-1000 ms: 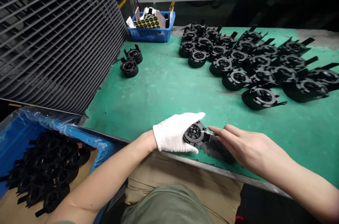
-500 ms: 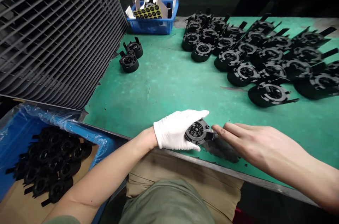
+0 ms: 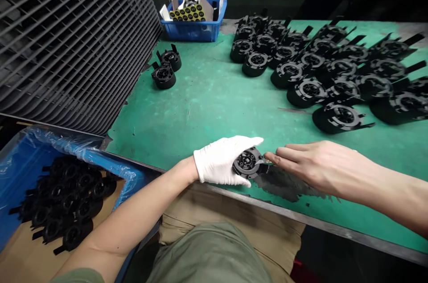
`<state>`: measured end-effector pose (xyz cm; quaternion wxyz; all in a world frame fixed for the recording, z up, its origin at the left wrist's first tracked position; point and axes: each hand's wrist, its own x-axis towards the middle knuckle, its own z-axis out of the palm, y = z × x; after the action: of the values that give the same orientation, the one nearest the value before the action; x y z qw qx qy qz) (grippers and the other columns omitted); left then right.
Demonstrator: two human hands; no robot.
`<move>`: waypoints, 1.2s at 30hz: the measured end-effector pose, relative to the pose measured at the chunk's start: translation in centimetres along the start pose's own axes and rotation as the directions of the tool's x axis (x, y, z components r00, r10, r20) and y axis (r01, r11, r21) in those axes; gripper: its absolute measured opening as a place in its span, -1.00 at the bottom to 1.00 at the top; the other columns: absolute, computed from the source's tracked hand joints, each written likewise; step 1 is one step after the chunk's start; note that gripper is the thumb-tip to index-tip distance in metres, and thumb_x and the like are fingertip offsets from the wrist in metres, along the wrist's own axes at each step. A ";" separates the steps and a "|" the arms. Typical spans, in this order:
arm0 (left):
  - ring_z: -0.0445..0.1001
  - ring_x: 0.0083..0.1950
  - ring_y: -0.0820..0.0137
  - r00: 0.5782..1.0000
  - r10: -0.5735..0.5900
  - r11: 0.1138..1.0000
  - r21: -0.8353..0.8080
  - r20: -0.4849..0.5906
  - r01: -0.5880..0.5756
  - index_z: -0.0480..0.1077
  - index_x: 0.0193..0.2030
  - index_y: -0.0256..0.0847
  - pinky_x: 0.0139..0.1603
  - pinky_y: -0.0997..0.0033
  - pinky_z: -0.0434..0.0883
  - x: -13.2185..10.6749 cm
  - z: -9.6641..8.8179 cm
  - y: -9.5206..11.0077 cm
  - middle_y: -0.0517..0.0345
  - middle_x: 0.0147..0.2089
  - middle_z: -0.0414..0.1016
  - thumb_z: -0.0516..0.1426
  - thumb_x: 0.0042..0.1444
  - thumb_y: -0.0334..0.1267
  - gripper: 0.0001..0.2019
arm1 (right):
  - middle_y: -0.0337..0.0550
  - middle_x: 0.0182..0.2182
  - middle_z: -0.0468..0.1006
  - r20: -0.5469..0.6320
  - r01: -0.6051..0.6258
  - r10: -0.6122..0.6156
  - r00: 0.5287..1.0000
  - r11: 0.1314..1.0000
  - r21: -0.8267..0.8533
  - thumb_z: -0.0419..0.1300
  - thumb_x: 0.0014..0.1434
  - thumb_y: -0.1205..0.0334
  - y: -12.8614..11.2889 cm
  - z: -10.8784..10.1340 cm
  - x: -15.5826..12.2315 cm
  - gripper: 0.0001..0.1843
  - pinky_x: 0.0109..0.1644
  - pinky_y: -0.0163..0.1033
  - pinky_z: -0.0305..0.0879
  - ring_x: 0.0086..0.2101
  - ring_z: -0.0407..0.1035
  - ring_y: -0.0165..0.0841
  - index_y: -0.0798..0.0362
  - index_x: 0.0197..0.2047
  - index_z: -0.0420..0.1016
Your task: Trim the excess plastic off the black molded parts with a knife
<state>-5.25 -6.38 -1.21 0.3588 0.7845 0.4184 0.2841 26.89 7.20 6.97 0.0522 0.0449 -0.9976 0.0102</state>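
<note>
My left hand (image 3: 219,160), in a white glove, is wrapped round a round black plastic housing (image 3: 246,161) near the table's front edge. The open face of the housing is turned up, showing ribs and a hub inside. From the right, my bare right hand (image 3: 312,158) reaches over to the rim with its fingers pinched together. A small thin blade (image 3: 261,162) pokes out of those fingertips and meets the right side of the rim; the rest of it is hidden in the hand.
Many black housings (image 3: 309,89) with upright tabs stand in rows at the back right of the green table (image 3: 200,109). Two more (image 3: 163,77) sit at the left, beside stacked grey grilles (image 3: 76,42). A blue basket (image 3: 192,31) stands behind; a lined blue bin (image 3: 133,180) holds black parts.
My right hand has shifted up and slightly left around the housing's rim. The housing's tab has swung lower. My left hand keeps its grip.
</note>
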 end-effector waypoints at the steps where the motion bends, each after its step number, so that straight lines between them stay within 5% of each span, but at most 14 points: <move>1: 0.53 0.86 -0.38 1.000 -0.005 1.000 -0.004 0.003 0.005 0.20 0.97 -0.14 0.92 -0.44 0.50 0.0 0.0 -0.1 -0.49 0.86 0.47 0.65 0.30 0.40 0.34 | -0.18 -0.20 0.73 -0.001 0.002 -0.002 1.000 1.000 -0.001 0.12 0.50 0.65 0.1 0.0 0.0 -0.26 -0.23 -0.10 0.36 -0.25 0.58 -0.22 0.06 0.59 0.66; 15: 0.56 0.84 -0.37 1.000 -0.027 0.997 -0.070 0.010 0.027 0.36 0.88 -0.07 0.89 -0.50 0.53 0.6 -0.6 -0.2 -0.44 0.81 0.54 0.77 0.13 0.29 0.32 | -0.26 -0.23 0.67 0.015 0.066 -0.067 0.998 0.996 0.055 0.05 0.66 0.60 2.4 0.5 1.0 -0.37 -0.33 -0.12 0.21 -0.34 0.51 -0.33 -0.01 0.52 0.72; 19: 0.59 0.81 -0.37 1.000 -0.019 0.999 -0.031 -0.024 0.019 0.37 0.84 -0.15 0.87 -0.49 0.54 0.6 -0.1 -0.4 -0.51 0.78 0.56 0.76 0.12 0.36 0.32 | -0.27 -0.23 0.69 -0.069 -0.042 0.048 0.996 0.996 0.078 0.12 0.74 0.42 2.8 0.6 0.1 -0.56 -0.30 -0.21 0.29 -0.34 0.55 -0.36 -0.11 0.40 0.74; 24: 0.75 0.60 -0.40 0.958 -0.159 0.975 0.113 -0.239 0.190 0.55 0.59 -0.12 0.71 -0.51 0.69 0.8 1.7 0.6 -0.41 0.56 0.73 0.74 -0.02 0.55 0.21 | -0.13 -0.11 0.78 -0.262 -0.394 0.402 0.877 0.915 0.086 0.15 0.74 0.36 -3.0 0.9 -1.9 -0.50 -0.21 -0.22 0.50 -0.27 0.69 -0.27 0.03 0.62 0.52; 29: 0.84 0.34 -0.31 0.964 -0.183 0.961 0.172 -0.195 0.217 0.66 0.28 -0.13 0.52 -0.36 0.78 1.1 1.6 1.2 -0.28 0.27 0.80 0.69 -0.08 0.67 0.07 | -0.24 -0.17 0.72 -0.228 -0.573 0.557 0.798 0.820 0.000 0.21 0.66 0.36 -10.9 3.5 -1.8 -0.32 -0.39 -0.22 0.33 -0.44 0.57 -0.35 -0.03 0.75 0.43; 32: 0.83 0.34 -0.27 0.973 -0.160 0.969 0.162 -0.166 0.187 0.66 0.30 -0.12 0.55 -0.35 0.76 1.0 1.0 1.3 -0.26 0.31 0.81 0.73 -0.04 0.58 0.02 | -0.27 -0.19 0.65 -0.189 -0.612 0.589 0.785 0.785 -0.098 0.16 0.53 0.49 -11.9 4.3 -1.2 -0.21 -0.46 -0.18 0.16 -0.51 0.44 -0.37 0.03 0.75 0.41; 36: 0.81 0.43 -0.28 0.979 -0.145 0.976 0.145 -0.142 0.165 0.61 0.43 -0.08 0.62 -0.38 0.74 0.6 0.5 1.7 -0.25 0.44 0.78 0.80 -0.02 0.38 0.02 | -0.26 -0.19 0.60 -0.175 -0.585 0.561 0.809 0.794 -0.164 0.13 0.41 0.62 -11.6 3.5 -0.4 -0.20 -0.43 -0.16 0.17 -0.52 0.40 -0.39 0.11 0.65 0.45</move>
<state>-3.79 -6.66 -0.09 0.2893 0.7547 0.5220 0.2725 28.02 -4.40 3.62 0.1094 -0.2661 -0.9546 -0.0773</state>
